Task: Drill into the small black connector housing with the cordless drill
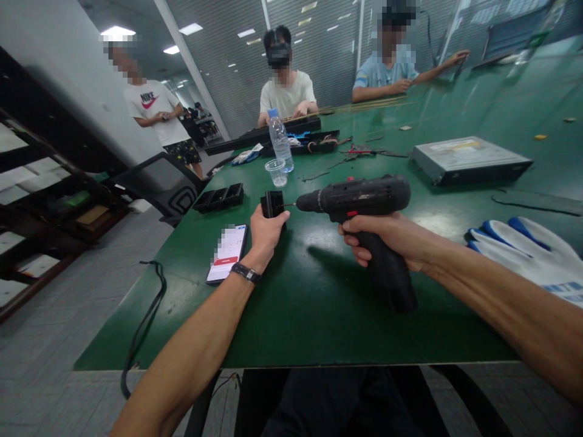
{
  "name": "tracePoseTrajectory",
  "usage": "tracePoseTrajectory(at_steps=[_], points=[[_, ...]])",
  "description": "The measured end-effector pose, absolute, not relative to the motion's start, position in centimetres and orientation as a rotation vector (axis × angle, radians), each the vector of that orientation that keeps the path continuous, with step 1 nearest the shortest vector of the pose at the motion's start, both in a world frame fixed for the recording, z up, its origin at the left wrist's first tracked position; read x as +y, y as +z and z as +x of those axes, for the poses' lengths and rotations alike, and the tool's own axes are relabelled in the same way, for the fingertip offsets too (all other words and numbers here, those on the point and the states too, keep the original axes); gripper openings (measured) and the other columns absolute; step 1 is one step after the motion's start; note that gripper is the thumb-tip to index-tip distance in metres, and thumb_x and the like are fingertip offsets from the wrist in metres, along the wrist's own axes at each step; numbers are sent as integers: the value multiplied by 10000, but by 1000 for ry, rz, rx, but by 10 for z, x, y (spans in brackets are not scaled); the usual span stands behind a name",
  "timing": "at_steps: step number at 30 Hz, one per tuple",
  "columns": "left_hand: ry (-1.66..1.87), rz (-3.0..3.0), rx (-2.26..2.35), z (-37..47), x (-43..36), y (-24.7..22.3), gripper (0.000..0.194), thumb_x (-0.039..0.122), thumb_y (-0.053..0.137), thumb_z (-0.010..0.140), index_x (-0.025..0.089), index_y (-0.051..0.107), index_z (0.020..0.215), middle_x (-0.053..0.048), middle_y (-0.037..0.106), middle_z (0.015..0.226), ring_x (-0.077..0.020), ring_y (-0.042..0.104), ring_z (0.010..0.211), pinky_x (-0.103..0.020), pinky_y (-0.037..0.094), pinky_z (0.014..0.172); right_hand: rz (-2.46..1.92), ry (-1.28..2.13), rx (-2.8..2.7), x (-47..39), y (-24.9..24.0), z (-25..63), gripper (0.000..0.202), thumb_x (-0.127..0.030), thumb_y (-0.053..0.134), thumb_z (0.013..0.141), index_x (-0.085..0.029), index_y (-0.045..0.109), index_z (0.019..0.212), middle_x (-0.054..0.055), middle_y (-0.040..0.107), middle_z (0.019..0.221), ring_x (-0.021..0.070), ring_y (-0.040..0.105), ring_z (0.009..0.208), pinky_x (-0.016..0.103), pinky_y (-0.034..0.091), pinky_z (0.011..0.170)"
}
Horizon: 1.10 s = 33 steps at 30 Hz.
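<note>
My right hand (378, 240) grips the handle of a black cordless drill (364, 197), its bit pointing left. A small black plastic part (272, 204) is held up by my left hand (268, 227), fingers wrapped around it. The drill's thin bit (288, 204) reaches to the right side of this part; whether it touches or enters it I cannot tell. Below and left of that hand lies a phone (228, 254) with its screen lit. A black compartmented tray (220, 198) rests just beyond the phone.
A water bottle (279, 141) and a clear plastic cup (276, 173) stand ahead on the green table (300, 334). A flat metal-cased box (469, 159) and white-blue gloves (532, 255) lie right. A cable (152, 315) hangs over the left edge. Two people sit opposite; another stands left.
</note>
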State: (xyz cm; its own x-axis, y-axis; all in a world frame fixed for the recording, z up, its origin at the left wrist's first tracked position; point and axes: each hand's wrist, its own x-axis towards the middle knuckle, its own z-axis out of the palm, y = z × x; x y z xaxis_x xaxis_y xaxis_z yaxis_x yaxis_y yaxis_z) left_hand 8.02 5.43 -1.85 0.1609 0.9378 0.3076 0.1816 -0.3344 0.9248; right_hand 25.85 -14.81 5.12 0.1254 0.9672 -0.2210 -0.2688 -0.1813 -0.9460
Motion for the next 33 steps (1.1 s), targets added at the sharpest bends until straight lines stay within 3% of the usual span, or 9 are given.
tracePoseTrajectory(at_steps=[33], points=[[1245,1669,1074,81,55,-20,376,262,869,722,157,717,1049,-49,739,970,-188,661,851,-313,535,790,-1233,1351,-815,-149,52,259,216,-254,826,759,-193,624,713,-7,552,650,117,492,476,265,502,434]])
